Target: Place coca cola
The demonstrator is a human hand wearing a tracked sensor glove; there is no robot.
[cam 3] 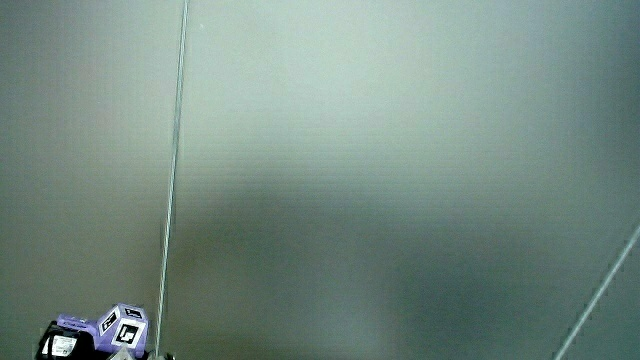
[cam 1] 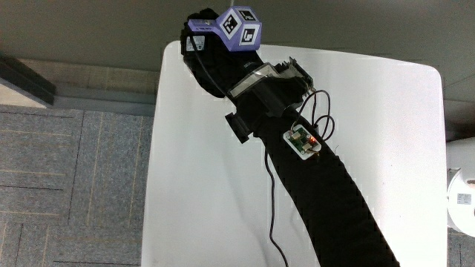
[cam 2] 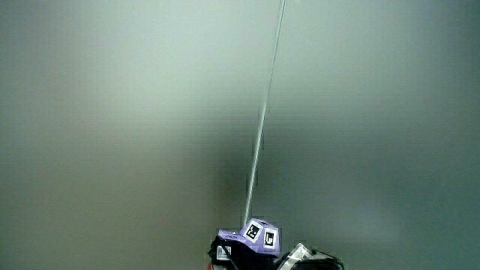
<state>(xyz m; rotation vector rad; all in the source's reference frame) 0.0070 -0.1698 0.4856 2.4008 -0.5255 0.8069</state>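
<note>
The gloved hand (cam 1: 211,55) reaches to the corner of the white table (cam 1: 386,133) that lies farthest from the person. A purple patterned cube (cam 1: 236,30) sits on its back. The black-sleeved forearm (cam 1: 326,200) runs across the table from the person's edge to that corner. No coca cola shows in any view; the hand and cube cover whatever is under them. Both side views show mostly a pale wall, with only the cube (cam 2: 261,234) (cam 3: 122,326) and the top of the hand (cam 2: 232,251) (cam 3: 65,342) at the edge.
A small circuit board (cam 1: 303,141) with a lit red dot sits on the forearm, and a thin black cable (cam 1: 273,200) trails from it over the table. A white object (cam 1: 462,200) stands off the table's edge. Grey carpet (cam 1: 67,178) lies beside the table.
</note>
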